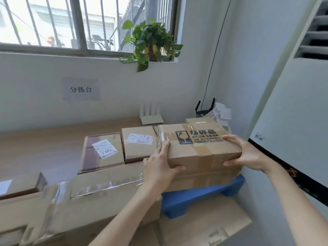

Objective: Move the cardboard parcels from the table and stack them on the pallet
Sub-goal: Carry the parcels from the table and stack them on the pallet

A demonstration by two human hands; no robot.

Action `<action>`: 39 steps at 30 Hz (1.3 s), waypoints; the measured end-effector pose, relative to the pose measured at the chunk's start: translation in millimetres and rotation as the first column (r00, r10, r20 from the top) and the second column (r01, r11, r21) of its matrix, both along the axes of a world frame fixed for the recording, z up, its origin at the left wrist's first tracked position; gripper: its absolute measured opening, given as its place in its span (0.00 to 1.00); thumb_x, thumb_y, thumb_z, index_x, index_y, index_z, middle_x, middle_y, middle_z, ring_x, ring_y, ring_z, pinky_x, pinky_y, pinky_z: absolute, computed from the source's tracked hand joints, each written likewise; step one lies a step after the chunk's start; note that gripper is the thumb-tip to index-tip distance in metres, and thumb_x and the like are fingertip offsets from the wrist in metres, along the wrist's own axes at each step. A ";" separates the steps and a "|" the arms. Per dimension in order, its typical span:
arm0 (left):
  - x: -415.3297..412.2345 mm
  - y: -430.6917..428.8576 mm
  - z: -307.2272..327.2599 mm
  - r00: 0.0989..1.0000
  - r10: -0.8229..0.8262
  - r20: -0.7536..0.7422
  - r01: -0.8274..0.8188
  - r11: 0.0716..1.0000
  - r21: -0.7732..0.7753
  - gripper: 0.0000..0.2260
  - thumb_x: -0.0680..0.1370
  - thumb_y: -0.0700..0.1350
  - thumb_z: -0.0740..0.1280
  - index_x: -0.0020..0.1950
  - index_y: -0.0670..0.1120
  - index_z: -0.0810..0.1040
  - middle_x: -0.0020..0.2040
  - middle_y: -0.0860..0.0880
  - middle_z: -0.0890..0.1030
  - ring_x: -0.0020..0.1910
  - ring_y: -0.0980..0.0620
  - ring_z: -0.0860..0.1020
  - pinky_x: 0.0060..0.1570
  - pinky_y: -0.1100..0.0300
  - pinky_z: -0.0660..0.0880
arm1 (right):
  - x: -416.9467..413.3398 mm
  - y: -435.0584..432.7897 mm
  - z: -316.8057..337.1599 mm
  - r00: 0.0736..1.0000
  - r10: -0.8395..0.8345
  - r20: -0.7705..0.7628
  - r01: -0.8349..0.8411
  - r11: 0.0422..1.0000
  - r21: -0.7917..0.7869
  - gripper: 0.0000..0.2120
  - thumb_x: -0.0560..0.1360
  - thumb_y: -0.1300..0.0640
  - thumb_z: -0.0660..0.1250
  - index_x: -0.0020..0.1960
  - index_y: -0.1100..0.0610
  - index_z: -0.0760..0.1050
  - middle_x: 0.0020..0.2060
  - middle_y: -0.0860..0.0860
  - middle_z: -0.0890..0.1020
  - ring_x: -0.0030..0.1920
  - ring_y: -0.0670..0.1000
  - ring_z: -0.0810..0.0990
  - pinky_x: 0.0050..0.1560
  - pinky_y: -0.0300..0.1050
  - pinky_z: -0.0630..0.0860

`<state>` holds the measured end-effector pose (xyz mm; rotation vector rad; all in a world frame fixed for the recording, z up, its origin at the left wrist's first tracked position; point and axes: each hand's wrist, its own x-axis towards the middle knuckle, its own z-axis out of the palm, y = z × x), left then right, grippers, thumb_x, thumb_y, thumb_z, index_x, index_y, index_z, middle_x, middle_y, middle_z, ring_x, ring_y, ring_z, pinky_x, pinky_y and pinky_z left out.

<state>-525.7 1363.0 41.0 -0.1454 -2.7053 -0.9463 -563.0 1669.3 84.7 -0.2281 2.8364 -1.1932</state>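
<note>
A cardboard parcel with a black fragile mark [198,146] sits on top of another box over the blue pallet [193,197]. My left hand [159,164] grips its left end, thumb under the front edge and fingers on top. My right hand [243,153] grips its right end the same way. On the wooden table [44,144] lie two smaller parcels with white labels [103,153] [139,142]. A long taped parcel [106,183] lies in front of them.
A white router [150,116] and a black router [202,110] stand at the back by the wall. A potted plant [150,41] sits on the window sill. A tall white air conditioner [298,121] stands at the right. Flat cardboard [204,228] lies below the pallet.
</note>
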 end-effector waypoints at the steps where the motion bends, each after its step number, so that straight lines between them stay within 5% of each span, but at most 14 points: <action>1: -0.7 9.9 -9.4 1.000 0.010 0.007 -0.010 1.000 0.000 0.42 0.68 0.65 0.70 0.76 0.58 0.54 0.69 0.54 0.71 0.64 0.49 0.71 0.61 0.54 0.63 | -3.2 8.3 -7.5 1.000 0.002 0.010 -0.002 1.000 -0.009 0.42 0.57 0.58 0.84 0.64 0.37 0.69 0.63 0.45 0.73 0.58 0.43 0.74 0.49 0.33 0.73; 5: -1.8 36.5 -45.2 0.998 0.030 0.052 -0.031 1.000 0.003 0.41 0.68 0.65 0.69 0.75 0.58 0.53 0.70 0.53 0.69 0.64 0.50 0.71 0.59 0.55 0.63 | -16.9 29.8 -38.0 0.999 0.016 0.044 -0.015 1.000 -0.012 0.42 0.57 0.60 0.84 0.64 0.40 0.69 0.60 0.44 0.73 0.56 0.42 0.73 0.45 0.31 0.73; 9: -5.2 43.3 -76.6 0.992 0.036 0.119 -0.036 0.999 -0.009 0.40 0.70 0.64 0.68 0.76 0.58 0.51 0.72 0.52 0.66 0.66 0.50 0.70 0.62 0.54 0.63 | -32.9 37.8 -76.6 0.995 0.057 0.077 -0.054 0.998 -0.041 0.43 0.53 0.52 0.84 0.62 0.34 0.68 0.63 0.42 0.72 0.61 0.47 0.73 0.59 0.48 0.74; 17: -6.9 35.6 -115.0 0.979 0.093 0.184 -0.071 0.990 -0.118 0.38 0.72 0.62 0.68 0.74 0.56 0.52 0.71 0.51 0.65 0.68 0.50 0.67 0.63 0.55 0.63 | -52.4 26.0 -136.7 0.987 0.124 0.102 -0.115 0.989 -0.097 0.41 0.59 0.55 0.83 0.64 0.34 0.66 0.62 0.36 0.70 0.61 0.44 0.71 0.56 0.40 0.73; 23: -5.9 31.2 -125.0 0.980 0.134 0.150 -0.101 0.973 -0.208 0.33 0.73 0.60 0.67 0.73 0.56 0.55 0.70 0.48 0.63 0.69 0.48 0.61 0.65 0.55 0.59 | -60.6 20.1 -160.6 0.986 0.134 0.099 -0.122 0.985 -0.122 0.42 0.60 0.56 0.83 0.66 0.37 0.66 0.65 0.42 0.71 0.63 0.47 0.70 0.61 0.47 0.73; 28: -6.8 28.8 -128.7 0.981 0.129 0.144 -0.084 0.956 -0.282 0.33 0.74 0.60 0.67 0.73 0.55 0.55 0.69 0.48 0.61 0.68 0.47 0.55 0.66 0.54 0.61 | -62.9 20.5 -169.9 0.986 0.139 0.092 -0.126 0.983 -0.135 0.42 0.60 0.57 0.82 0.67 0.38 0.67 0.64 0.38 0.70 0.64 0.47 0.70 0.58 0.42 0.71; 39: -7.3 15.3 -128.6 0.982 0.130 0.135 -0.087 0.954 -0.285 0.33 0.71 0.61 0.70 0.70 0.55 0.59 0.66 0.49 0.61 0.65 0.48 0.60 0.63 0.57 0.65 | -64.1 8.1 -175.3 0.975 0.172 0.137 -0.158 0.981 -0.109 0.42 0.62 0.56 0.82 0.67 0.36 0.63 0.63 0.35 0.68 0.63 0.47 0.70 0.54 0.38 0.72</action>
